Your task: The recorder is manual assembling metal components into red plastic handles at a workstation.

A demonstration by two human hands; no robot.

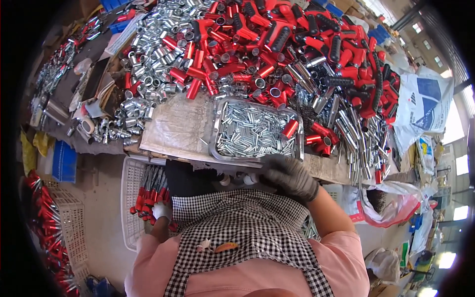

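My left hand (161,211), in a white glove, is low at my left side. It touches the red-handled metal tools (150,190) that stand bunched in a white plastic basket (129,208); its fingers are largely hidden. My right hand (293,177) wears a dark grey glove and hovers at the table's front edge, by the near right corner of a metal tray (213,143). Its fingers stretch leftward, apart, with nothing visible in them. Small silvery pins (252,128) fill the tray, and a red metal sleeve (289,129) lies on top of them.
Silvery collars (161,59), red sleeves (198,72) and red-and-black grips (341,49) are heaped across the table. Metal rods (354,138) lie at its right, beside a white sack (423,106). Another basket (71,220) of red-handled tools stands on the floor at left.
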